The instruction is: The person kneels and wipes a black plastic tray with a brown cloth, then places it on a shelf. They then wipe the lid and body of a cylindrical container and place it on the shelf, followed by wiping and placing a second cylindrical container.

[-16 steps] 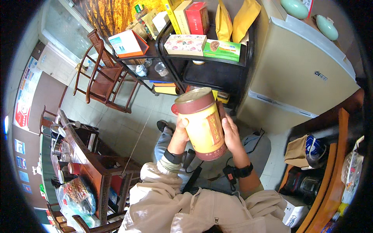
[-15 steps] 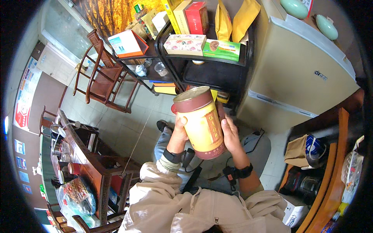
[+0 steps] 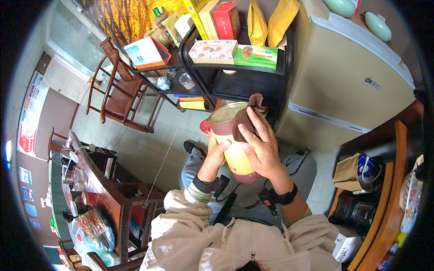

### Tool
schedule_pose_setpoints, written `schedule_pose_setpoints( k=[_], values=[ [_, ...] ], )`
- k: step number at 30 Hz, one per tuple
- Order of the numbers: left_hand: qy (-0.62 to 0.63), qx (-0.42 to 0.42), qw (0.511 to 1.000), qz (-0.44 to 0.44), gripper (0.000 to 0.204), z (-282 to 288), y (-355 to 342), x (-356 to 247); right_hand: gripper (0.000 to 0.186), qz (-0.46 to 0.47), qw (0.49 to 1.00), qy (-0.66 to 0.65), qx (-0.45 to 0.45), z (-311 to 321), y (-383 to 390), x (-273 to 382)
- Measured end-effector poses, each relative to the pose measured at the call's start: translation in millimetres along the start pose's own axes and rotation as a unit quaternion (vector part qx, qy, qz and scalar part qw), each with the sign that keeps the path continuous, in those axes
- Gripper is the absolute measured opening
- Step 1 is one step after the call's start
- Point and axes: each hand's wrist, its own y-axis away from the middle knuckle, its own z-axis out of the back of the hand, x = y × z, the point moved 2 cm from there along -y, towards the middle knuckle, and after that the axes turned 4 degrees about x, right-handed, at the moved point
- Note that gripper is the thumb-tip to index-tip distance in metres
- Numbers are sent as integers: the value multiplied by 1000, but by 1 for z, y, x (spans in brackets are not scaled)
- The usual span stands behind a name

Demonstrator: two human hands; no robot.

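A yellow tea canister (image 3: 237, 158) with dark red bands and a metal-rimmed top is held tilted in front of me. My left hand (image 3: 215, 154) wraps round its left side, thumb on the yellow wall. On the other side my right hand (image 3: 263, 151) presses a dark brown cloth (image 3: 244, 123) against the upper band, with one end of the cloth sticking up above the rim. Part of a small red round thing (image 3: 205, 126) shows beside the canister, just above my left hand; its kind is unclear.
Beyond the canister stands a black shelf (image 3: 253, 88) bearing boxes and yellow bags. A beige fridge (image 3: 343, 77) is at the right, near a wooden bench (image 3: 384, 203) with a paper bag (image 3: 350, 174). At the left are a carved table (image 3: 106, 192) and a wooden chair (image 3: 122, 95).
The canister has turned in my hands, so its label panel faces away. My right hand has risen to the upper band, and the brown cloth has come into view under its fingers.
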Motion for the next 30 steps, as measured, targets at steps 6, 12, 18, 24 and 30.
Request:
schedule_pose_setpoints(
  k=[6,12,18,24,30],
  values=[
    [-24,-95,992,-75,89,19,-3,-5,38,-2,994,97,45,-15,30,4],
    [-79,-127,982,-117,89,42,-3,-20,46,-93,994,-59,18,-40,88,-17],
    [-32,-153,984,-87,88,48,1,-26,35,-370,909,-186,-38,-43,121,-55],
    [-104,-127,979,-118,93,38,0,-19,34,-153,981,-65,-100,-14,81,-21],
    [-64,-86,991,-83,94,26,4,-17,33,-32,999,3,23,-17,43,16]
  ],
)
